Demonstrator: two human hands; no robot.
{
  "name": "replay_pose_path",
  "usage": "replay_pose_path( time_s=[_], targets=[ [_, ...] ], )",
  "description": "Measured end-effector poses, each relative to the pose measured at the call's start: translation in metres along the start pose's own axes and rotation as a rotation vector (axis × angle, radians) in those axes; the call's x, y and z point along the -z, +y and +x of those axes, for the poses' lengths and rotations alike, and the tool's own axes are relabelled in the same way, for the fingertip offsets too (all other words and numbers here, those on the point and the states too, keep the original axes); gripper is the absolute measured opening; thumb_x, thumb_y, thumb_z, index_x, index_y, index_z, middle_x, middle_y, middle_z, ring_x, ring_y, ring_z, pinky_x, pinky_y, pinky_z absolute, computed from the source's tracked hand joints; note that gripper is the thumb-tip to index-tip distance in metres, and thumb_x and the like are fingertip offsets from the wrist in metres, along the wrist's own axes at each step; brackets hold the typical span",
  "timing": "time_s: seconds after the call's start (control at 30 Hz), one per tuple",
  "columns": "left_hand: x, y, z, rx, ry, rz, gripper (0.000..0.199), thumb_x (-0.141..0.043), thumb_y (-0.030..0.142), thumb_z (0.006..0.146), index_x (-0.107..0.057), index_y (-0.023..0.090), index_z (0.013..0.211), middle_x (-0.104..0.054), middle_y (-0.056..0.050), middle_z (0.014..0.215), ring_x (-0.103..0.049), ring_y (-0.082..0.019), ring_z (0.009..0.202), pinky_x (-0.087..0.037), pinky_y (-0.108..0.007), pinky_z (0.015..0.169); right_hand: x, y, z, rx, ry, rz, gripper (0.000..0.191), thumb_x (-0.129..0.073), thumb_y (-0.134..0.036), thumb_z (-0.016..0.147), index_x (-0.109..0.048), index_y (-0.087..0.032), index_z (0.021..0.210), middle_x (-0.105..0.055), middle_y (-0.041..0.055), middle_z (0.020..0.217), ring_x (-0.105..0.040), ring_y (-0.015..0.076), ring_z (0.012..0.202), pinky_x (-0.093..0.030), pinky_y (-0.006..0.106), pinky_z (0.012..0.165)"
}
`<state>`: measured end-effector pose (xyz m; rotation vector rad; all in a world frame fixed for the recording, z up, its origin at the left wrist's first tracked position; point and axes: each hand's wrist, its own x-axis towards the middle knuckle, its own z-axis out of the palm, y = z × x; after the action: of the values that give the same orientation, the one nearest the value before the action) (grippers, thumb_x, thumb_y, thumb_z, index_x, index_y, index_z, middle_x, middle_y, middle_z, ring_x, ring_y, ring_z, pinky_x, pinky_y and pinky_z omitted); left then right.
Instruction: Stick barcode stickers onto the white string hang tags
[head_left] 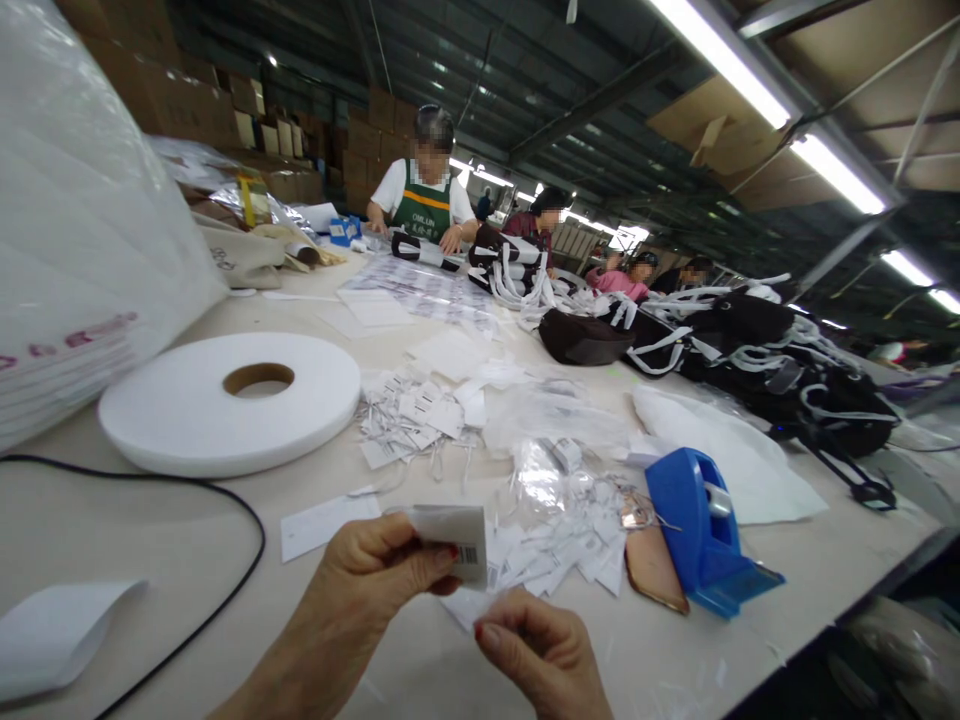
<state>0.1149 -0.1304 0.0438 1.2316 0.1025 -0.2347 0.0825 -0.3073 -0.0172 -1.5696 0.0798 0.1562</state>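
Observation:
My left hand (375, 580) pinches a white barcode tag (471, 535) between thumb and fingers and holds it up over the table. Just below and to the right, my right hand (544, 650) is closed in a pinch; whatever sits between its fingertips is too small to make out. Behind both hands lies a heap of small white tags (570, 535), partly under clear plastic. A second pile of printed tags with strings (412, 410) is farther back. Left of the hands, a flat white card (330, 522) rests on the table.
A large white roll (172, 405) and a black cable (251, 510) lie at left, beside a bulky plastic-wrapped bundle (90, 230). At right stand a blue tape dispenser (690, 530) and a phone (656, 570). Dark bags with white straps (750, 350) pile up behind; several co-workers (427, 200) work beyond.

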Motion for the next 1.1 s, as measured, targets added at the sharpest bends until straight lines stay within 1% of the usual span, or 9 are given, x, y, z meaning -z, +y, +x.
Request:
replay_pose_path(
  time_s=[0.1, 0.27, 0.33, 0.43, 0.57, 0.63, 0.8, 1.0, 1.1],
  targets=[
    [-0.001, 0.0, 0.0, -0.016, -0.01, 0.064, 0.009, -0.071, 0.026, 0.066, -0.074, 0.019, 0.069, -0.07, -0.003, 0.066, -0.059, -0.017, 0.062, -0.05, -0.024, 0.062, 0.001, -0.001, 0.0, 0.012, -0.01, -0.046, 0.027, -0.071, -0.045, 0.063, -0.068, -0.019, 0.058, -0.052, -0.0019, 0.051, -0.044, 0.0123, 0.055, -0.036, 0.024, 0.055],
    [-0.003, 0.001, 0.002, -0.021, -0.084, 0.085, 0.009, -0.068, 0.025, 0.068, -0.074, 0.018, 0.069, -0.068, -0.003, 0.067, -0.058, -0.017, 0.063, -0.049, -0.025, 0.062, 0.004, -0.002, -0.001, 0.044, -0.04, -0.109, 0.026, -0.07, -0.044, 0.065, -0.069, -0.019, 0.06, -0.056, -0.0008, 0.054, -0.048, 0.0147, 0.058, -0.037, 0.026, 0.06],
    [-0.004, 0.003, 0.002, -0.024, -0.103, 0.08, 0.01, -0.067, 0.022, 0.068, -0.075, 0.018, 0.072, -0.068, -0.004, 0.066, -0.056, -0.016, 0.062, -0.048, -0.024, 0.06, 0.005, -0.003, -0.001, 0.052, -0.066, -0.116, 0.025, -0.07, -0.044, 0.065, -0.069, -0.019, 0.061, -0.058, -0.0007, 0.055, -0.05, 0.0148, 0.059, -0.038, 0.026, 0.061],
    [-0.006, 0.007, 0.002, -0.026, -0.123, 0.088, 0.014, -0.066, 0.019, 0.067, -0.076, 0.018, 0.077, -0.065, -0.004, 0.063, -0.052, -0.015, 0.058, -0.045, -0.022, 0.053, 0.007, -0.006, 0.0, 0.07, -0.091, -0.132, 0.023, -0.07, -0.042, 0.066, -0.069, -0.019, 0.061, -0.06, -0.0006, 0.057, -0.051, 0.0149, 0.059, -0.038, 0.026, 0.062],
    [-0.007, 0.01, 0.004, -0.017, -0.103, 0.103, 0.015, -0.066, 0.019, 0.065, -0.076, 0.018, 0.076, -0.063, -0.003, 0.06, -0.048, -0.013, 0.054, -0.038, -0.019, 0.044, 0.008, -0.009, 0.001, 0.085, -0.11, -0.145, 0.023, -0.068, -0.042, 0.069, -0.069, -0.019, 0.064, -0.06, 0.0002, 0.059, -0.051, 0.0159, 0.061, -0.037, 0.027, 0.062],
    [-0.006, 0.009, 0.006, 0.012, -0.095, 0.123, 0.015, -0.066, 0.021, 0.064, -0.076, 0.018, 0.075, -0.063, -0.002, 0.059, -0.046, -0.012, 0.054, -0.034, -0.018, 0.042, 0.008, -0.01, 0.001, 0.078, -0.124, -0.143, 0.023, -0.068, -0.042, 0.068, -0.068, -0.019, 0.063, -0.059, 0.0, 0.059, -0.05, 0.0156, 0.061, -0.037, 0.027, 0.062],
    [0.0, 0.005, 0.01, 0.095, -0.127, 0.173, 0.017, -0.066, 0.026, 0.064, -0.074, 0.018, 0.077, -0.063, -0.001, 0.061, -0.04, -0.01, 0.053, -0.027, -0.02, 0.044, 0.008, -0.008, 0.002, 0.065, -0.126, -0.123, 0.023, -0.069, -0.042, 0.067, -0.069, -0.02, 0.062, -0.059, 0.0, 0.06, -0.05, 0.0151, 0.063, -0.038, 0.027, 0.064],
    [-0.004, 0.006, 0.012, 0.092, -0.084, 0.146, 0.014, -0.064, 0.027, 0.064, -0.073, 0.017, 0.07, -0.063, -0.001, 0.06, -0.038, -0.01, 0.053, -0.024, -0.022, 0.046, 0.009, 0.001, 0.003, 0.033, -0.095, -0.114, 0.024, -0.067, -0.044, 0.07, -0.07, -0.02, 0.067, -0.062, 0.0014, 0.062, -0.053, 0.0166, 0.064, -0.04, 0.028, 0.064],
    [-0.007, 0.008, 0.013, 0.08, -0.058, 0.149, 0.014, -0.064, 0.027, 0.063, -0.072, 0.016, 0.067, -0.063, -0.001, 0.06, -0.036, -0.01, 0.052, -0.023, -0.022, 0.046, 0.007, -0.002, 0.002, 0.074, -0.066, -0.167, 0.023, -0.064, -0.042, 0.072, -0.07, -0.02, 0.068, -0.063, 0.0017, 0.063, -0.054, 0.0167, 0.064, -0.04, 0.027, 0.064]
  ],
)
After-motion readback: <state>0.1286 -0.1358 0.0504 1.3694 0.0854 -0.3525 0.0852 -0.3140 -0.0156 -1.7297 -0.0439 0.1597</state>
